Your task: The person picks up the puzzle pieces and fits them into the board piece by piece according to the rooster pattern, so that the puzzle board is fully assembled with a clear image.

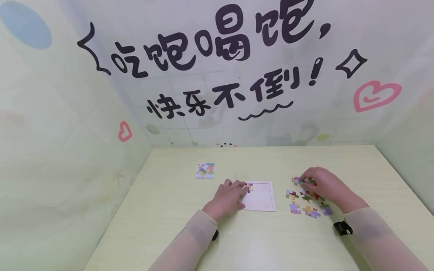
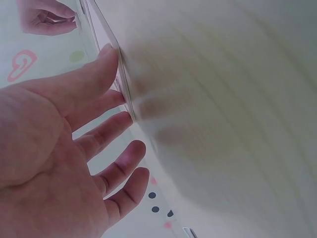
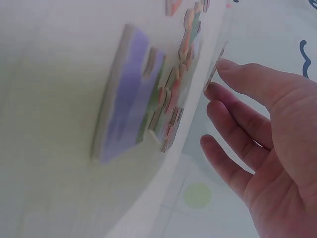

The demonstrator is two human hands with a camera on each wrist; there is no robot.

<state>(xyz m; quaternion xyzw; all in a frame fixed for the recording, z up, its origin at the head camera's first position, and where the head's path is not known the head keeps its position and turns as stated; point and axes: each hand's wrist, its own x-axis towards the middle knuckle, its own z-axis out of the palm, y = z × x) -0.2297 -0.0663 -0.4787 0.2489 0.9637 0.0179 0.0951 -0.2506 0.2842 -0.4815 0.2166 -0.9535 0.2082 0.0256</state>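
A white puzzle tray (image 1: 259, 207) lies on the table, with a small puzzle piece (image 1: 251, 186) in its upper left corner. My left hand (image 1: 228, 197) rests at the tray's left side, its thumb and fingertips touching the rim; in the left wrist view, the left hand (image 2: 59, 134) has its other fingers loosely spread. A puzzle piece (image 3: 215, 70) is pinched between thumb and index finger of my right hand (image 3: 262, 109). In the head view the right hand (image 1: 327, 185) is over the far side of a group of loose jigsaw pieces (image 1: 309, 210), partly covering them.
A small square picture card (image 1: 205, 171) lies on the table (image 1: 162, 226) left of the tray, further back. Printed cloth walls (image 1: 237, 128) enclose the table at the back and both sides.
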